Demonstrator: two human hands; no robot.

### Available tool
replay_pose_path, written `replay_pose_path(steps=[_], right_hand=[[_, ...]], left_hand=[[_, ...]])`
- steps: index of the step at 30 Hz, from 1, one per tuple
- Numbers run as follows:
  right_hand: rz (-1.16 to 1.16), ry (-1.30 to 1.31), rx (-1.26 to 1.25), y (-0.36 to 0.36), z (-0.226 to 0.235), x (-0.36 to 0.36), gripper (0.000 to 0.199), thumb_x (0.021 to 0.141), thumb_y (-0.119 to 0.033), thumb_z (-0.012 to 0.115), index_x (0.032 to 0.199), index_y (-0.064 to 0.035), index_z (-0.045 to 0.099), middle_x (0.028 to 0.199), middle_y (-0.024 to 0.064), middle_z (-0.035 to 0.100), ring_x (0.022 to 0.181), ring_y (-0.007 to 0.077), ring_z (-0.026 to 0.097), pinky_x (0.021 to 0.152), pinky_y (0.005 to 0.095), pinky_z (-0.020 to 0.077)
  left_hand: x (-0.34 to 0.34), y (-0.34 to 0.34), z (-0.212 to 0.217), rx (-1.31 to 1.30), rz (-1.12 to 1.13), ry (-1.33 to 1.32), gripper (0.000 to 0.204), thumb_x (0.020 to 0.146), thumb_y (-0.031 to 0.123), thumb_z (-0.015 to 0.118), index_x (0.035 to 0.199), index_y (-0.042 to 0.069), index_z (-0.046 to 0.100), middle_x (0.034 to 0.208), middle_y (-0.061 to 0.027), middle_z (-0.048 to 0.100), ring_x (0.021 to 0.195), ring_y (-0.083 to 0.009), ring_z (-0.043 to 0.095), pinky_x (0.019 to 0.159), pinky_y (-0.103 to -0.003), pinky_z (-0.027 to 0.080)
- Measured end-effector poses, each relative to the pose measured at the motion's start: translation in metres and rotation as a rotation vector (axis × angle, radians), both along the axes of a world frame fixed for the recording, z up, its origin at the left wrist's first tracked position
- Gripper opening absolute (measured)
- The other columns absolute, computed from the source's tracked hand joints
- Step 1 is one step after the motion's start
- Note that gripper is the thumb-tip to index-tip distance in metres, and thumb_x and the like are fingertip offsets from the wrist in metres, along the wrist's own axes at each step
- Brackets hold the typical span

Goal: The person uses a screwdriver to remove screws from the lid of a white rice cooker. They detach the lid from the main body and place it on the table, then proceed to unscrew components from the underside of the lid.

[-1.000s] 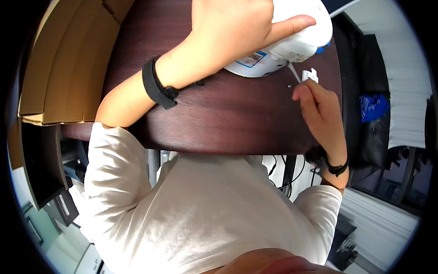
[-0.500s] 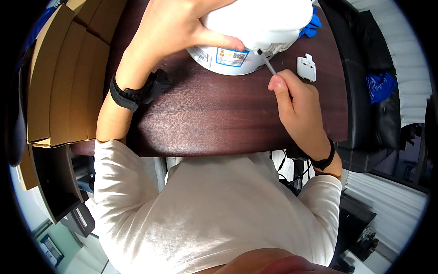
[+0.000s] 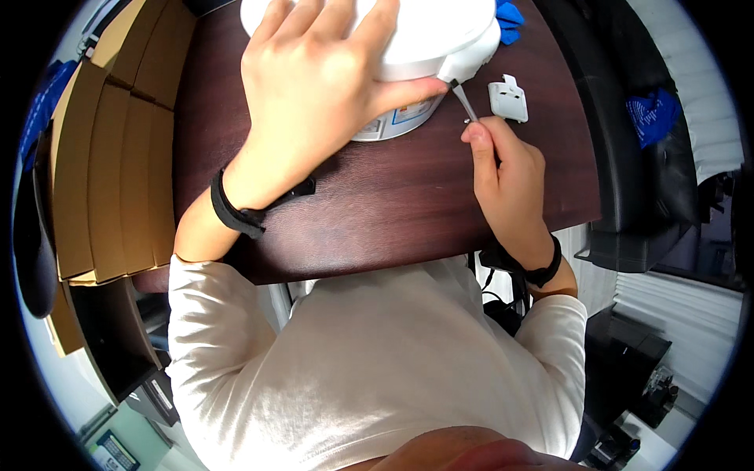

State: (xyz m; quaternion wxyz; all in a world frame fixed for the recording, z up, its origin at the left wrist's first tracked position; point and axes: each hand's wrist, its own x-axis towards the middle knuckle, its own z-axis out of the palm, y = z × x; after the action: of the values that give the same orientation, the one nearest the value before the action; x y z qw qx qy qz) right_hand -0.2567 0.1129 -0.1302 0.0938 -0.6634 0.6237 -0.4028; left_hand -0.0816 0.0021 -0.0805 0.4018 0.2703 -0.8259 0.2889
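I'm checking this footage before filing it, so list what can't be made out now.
All in the head view:
White appliance: far side cut off by the top edge; part of its top hidden under the left hand.
Label: partly covered by that hand; print too small.
Thin tool: rear end hidden in the right hand.
Blue item: cut off by the top edge.

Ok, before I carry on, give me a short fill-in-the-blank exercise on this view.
1. The right grip holds a slim tool whose tip is ____ (dark or pale).
2. The left grip lies over an appliance with a top coloured ____.
3. A small piece lies on the table, to the ____ of the tool.
4. The left wrist's band is coloured ____.

Missing words: dark; white; right; black.
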Motion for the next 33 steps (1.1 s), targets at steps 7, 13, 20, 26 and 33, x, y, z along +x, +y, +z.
replay_pose_path(steps=[7,13,20,26,33], right_hand=[[-0.064,-0.04,-0.043,-0.004,-0.007,-0.021,0.019,0.093,-0.016,0.054,0.081,-0.0018,0.056,0.068,0.0142,0.062,0.059,0.0326,0.06,0.051,0.0366,0.0449],[-0.072,-0.076,-0.056,-0.01,-0.012,-0.023,0.021,0.094,-0.018,0.053,0.078,-0.004,0.054,0.061,0.0148,0.056,0.055,0.0324,0.058,0.048,0.0392,0.0425],[-0.045,-0.037,-0.1,-0.01,-0.013,-0.026,0.02,0.094,-0.019,0.053,0.079,-0.0055,0.053,0.058,0.0133,0.054,0.052,0.0309,0.057,0.047,0.0391,0.0419],[-0.039,-0.038,-0.16,-0.013,-0.019,-0.028,0.019,0.093,-0.017,0.055,0.078,-0.0053,0.053,0.056,0.0122,0.053,0.05,0.0303,0.056,0.045,0.0387,0.0414],[0.002,-0.159,-0.151,-0.019,-0.024,-0.029,0.019,0.093,-0.018,0.055,0.08,-0.0043,0.055,0.055,0.0147,0.054,0.049,0.0322,0.056,0.043,0.039,0.0411]], left_hand=[[0.008,0.0,0.041,0.448,-0.042,-0.186,0.056,0.072,0.055,0.071,0.097,0.004,0.072,0.084,-0.0133,0.07,0.07,-0.0225,0.069,0.062,-0.029,0.054],[-0.012,-0.059,0.073,0.369,-0.265,-0.246,0.06,0.076,0.053,0.07,0.103,-0.001,0.064,0.087,-0.0179,0.066,0.075,-0.0276,0.066,0.066,-0.034,0.053],[-0.021,-0.103,0.067,0.803,-0.477,-0.581,0.072,0.075,0.058,0.068,0.106,-0.006,0.061,0.083,-0.023,0.064,0.072,-0.0297,0.068,0.063,-0.031,0.055],[-0.027,-0.12,0.062,0.806,-0.401,-0.68,0.081,0.072,0.063,0.068,0.106,-0.01,0.061,0.082,-0.024,0.064,0.069,-0.0306,0.068,0.063,-0.031,0.057],[-0.034,-0.121,0.065,0.88,-0.406,-0.653,0.078,0.075,0.064,0.065,0.102,-0.009,0.062,0.076,-0.0207,0.064,0.064,-0.0274,0.068,0.058,-0.03,0.056]])
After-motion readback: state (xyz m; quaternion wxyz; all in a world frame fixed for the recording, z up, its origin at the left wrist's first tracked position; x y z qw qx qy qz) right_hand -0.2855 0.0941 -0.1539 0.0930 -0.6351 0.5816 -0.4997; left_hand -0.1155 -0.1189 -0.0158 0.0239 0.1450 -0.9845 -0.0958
